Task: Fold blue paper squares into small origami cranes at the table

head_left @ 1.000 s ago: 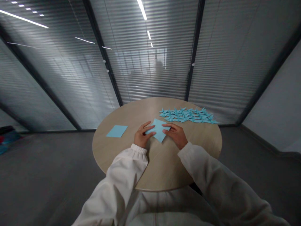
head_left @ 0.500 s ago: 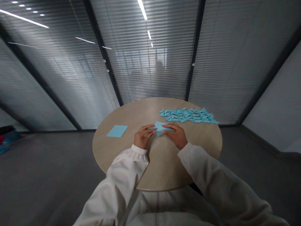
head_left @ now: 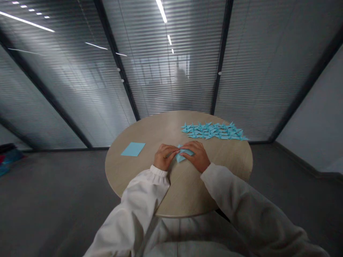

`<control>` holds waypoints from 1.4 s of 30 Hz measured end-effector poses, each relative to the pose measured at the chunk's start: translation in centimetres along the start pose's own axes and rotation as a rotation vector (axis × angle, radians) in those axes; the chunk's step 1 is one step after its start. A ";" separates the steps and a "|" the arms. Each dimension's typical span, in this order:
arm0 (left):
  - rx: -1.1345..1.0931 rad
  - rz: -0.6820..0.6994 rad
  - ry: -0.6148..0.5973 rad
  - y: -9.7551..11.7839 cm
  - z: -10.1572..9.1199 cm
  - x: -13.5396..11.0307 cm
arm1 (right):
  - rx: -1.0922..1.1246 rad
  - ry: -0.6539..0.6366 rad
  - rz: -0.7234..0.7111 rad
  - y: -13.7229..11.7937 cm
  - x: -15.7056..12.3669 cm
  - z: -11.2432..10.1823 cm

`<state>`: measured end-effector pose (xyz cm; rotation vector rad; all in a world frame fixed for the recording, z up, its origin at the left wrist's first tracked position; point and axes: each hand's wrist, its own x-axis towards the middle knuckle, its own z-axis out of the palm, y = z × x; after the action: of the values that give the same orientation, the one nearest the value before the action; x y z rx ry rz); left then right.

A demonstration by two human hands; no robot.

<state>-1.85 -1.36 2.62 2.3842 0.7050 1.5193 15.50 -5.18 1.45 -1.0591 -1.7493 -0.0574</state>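
Note:
Near the middle of the round table, a partly folded sheet of light-blue origami paper is held between both hands. My left hand pinches its left side with thumb and fingertips. From the right, my right hand grips it, the fingers lying over its top and covering part of the folds. The fingertips of the two hands nearly meet over the paper. Beyond my right hand, several folded blue paper cranes lie in close rows. A flat blue paper square rests to the left of my left hand.
The round wooden table has its near edge close to my lap. Behind it stands a glass partition with blinds. On the floor at far left are some dark, red and blue items.
The paper has been turned or folded between my hands and now looks smaller. My hands have come closer together, the right one shifting left over the paper.

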 end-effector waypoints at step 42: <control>-0.195 -0.418 0.437 -1.8 -0.1 0.4 | -0.008 -0.117 0.103 1.0 -0.5 0.3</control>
<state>-2.27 0.39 2.15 1.6431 1.0135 1.8232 16.00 -4.76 0.51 -1.1772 -1.7969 0.0630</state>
